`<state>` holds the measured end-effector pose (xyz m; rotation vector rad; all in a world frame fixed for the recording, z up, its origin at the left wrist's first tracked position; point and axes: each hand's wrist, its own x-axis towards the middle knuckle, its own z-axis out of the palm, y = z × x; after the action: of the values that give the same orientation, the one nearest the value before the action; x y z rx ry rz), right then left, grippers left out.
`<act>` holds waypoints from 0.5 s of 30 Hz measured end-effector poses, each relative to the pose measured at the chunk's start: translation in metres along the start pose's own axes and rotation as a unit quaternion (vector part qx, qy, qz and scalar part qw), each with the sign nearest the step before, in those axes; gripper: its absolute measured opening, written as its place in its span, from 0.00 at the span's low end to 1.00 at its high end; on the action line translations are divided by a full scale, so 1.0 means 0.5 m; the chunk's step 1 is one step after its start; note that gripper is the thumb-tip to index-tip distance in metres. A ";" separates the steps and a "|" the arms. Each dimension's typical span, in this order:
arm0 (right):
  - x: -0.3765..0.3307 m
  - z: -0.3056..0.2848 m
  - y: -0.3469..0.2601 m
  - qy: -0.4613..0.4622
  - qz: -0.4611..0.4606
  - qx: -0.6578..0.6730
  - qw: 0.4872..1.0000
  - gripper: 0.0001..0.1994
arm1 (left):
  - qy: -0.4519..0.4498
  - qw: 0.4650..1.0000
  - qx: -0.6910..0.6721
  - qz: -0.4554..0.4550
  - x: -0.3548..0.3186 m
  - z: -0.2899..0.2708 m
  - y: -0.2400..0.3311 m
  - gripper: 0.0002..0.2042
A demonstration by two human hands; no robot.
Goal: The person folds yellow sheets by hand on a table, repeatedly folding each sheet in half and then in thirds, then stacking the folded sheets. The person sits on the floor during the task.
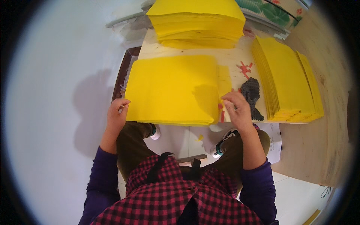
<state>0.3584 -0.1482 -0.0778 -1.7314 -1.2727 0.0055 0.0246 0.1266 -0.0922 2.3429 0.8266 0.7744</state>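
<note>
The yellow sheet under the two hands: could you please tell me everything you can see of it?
The yellow sheet is a large, bright yellow rectangle, paper by its look, lying flat on a pale wooden table as the top of a thin pile. Its near edge overhangs the table. The left hand holds its near left corner; the right hand rests at its near right corner, beside small red strips.

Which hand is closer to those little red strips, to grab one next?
Probably the right hand. It rests at the right edge of the flat yellow paper stack, with small red paper strips right beside its fingers. The left hand is across the stack, at its left edge.
</note>
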 end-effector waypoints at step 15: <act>0.115 0.112 0.024 -0.135 0.056 -0.164 0.976 0.11 | -0.102 0.980 0.115 0.124 0.205 0.054 -0.082 0.11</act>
<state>0.3656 -0.0678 -0.0883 -2.1408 -1.4309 0.1047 0.0933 0.2163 -0.1028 2.7152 0.5683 0.5447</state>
